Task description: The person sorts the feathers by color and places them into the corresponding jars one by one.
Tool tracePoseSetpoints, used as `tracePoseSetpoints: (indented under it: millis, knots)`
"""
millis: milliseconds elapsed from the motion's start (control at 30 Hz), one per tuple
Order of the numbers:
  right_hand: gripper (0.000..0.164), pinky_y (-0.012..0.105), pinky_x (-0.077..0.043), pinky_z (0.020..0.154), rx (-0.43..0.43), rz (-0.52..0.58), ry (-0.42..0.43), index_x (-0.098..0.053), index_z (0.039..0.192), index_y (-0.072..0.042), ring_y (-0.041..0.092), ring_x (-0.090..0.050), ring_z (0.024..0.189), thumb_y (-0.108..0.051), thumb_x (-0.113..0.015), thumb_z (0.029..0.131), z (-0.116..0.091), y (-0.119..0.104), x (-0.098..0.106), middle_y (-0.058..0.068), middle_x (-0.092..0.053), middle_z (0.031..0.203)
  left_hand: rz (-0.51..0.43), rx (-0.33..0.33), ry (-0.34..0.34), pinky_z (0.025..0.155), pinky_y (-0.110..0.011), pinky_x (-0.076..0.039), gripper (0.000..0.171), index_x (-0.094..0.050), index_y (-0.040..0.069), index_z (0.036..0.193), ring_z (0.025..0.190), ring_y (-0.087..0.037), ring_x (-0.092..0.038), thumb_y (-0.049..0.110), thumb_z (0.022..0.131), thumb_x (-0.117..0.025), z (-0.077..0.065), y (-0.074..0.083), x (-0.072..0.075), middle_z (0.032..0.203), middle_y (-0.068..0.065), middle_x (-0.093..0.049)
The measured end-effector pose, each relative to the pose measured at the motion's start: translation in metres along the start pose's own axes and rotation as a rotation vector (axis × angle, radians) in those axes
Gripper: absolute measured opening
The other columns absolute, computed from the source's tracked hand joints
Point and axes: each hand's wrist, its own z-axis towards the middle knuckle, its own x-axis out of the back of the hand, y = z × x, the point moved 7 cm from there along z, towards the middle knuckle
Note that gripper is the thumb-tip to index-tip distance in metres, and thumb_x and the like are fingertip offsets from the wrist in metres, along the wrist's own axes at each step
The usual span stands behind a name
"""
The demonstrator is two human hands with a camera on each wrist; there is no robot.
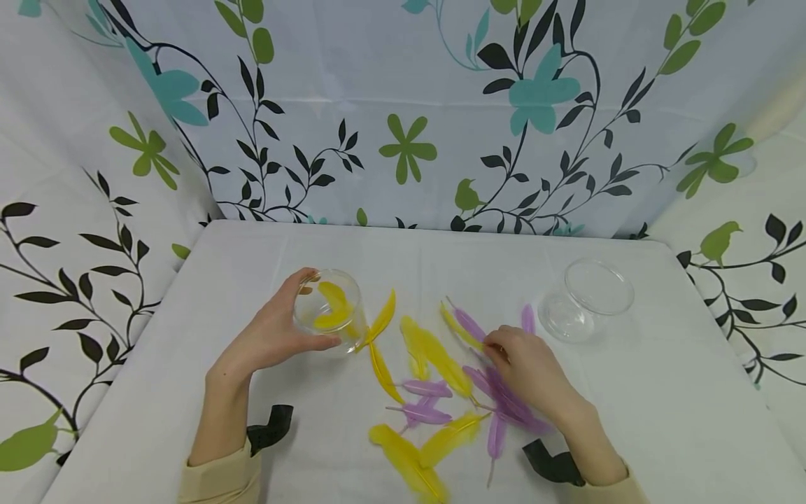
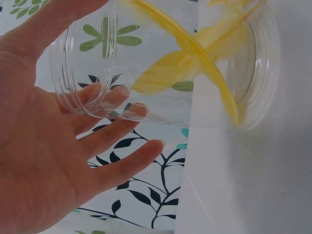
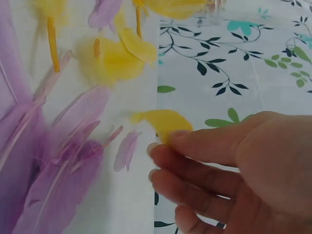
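On the left of the table, my left hand (image 1: 267,336) grips a clear jar (image 1: 355,318) around its open end, thumb on the near side. Yellow feathers (image 2: 168,73) lie inside the jar, crossing each other. My right hand (image 1: 535,367) is over the right part of the feather pile. Its thumb and fingertips pinch a yellow feather (image 3: 163,122), which points away to the left in the head view. Beneath and beside this hand lie several purple feathers (image 1: 504,402). More yellow feathers (image 1: 443,357) are spread between the hands.
A second clear jar (image 1: 567,320) stands at the right, beyond my right hand. Yellow feathers (image 1: 406,462) and small purple feathers (image 1: 425,413) lie near the front of the white table (image 1: 680,420). A leaf-patterned curtain (image 1: 352,84) hangs behind the table and along both sides.
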Motion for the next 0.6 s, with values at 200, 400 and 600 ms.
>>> tracePoseSetpoints:
  millis: [200, 400, 600]
  knots:
    - [0.008, 0.029, -0.055, 0.071, 0.006, 0.173, 0.064, -0.071, 0.102, -0.009, 0.011, -0.06, 0.078, -0.009, -0.067, 0.094, 0.005, 0.0, 0.004, -0.002, -0.07, 0.091, -0.005, -0.006, 0.002, 0.109, -0.066, -0.034, 0.113, -0.019, 0.016, 0.157, 0.141, -0.037, -0.035, 0.039, 0.072, -0.089, 0.001, 0.0, 0.0, 0.159, -0.009, -0.032]
    - [0.014, 0.038, -0.056, 0.085, 0.0, 0.356, 0.074, -0.07, 0.108, -0.013, 0.012, -0.065, 0.091, -0.018, -0.06, 0.101, 0.017, -0.001, 0.006, -0.001, -0.072, 0.099, 0.001, -0.018, 0.007, 0.11, -0.066, -0.034, 0.112, -0.02, 0.015, 0.157, 0.141, -0.037, -0.036, 0.039, 0.072, -0.089, 0.001, 0.0, 0.0, 0.158, -0.01, -0.033]
    - [0.02, 0.03, -0.056, 0.09, -0.019, 0.499, 0.034, -0.069, 0.114, -0.013, 0.018, -0.068, 0.098, -0.024, -0.057, 0.103, 0.031, -0.009, 0.012, 0.002, -0.073, 0.106, -0.004, -0.021, 0.008, 0.11, -0.066, -0.034, 0.113, -0.02, 0.015, 0.157, 0.141, -0.037, -0.037, 0.039, 0.072, -0.09, 0.0, -0.001, 0.002, 0.158, -0.011, -0.034]
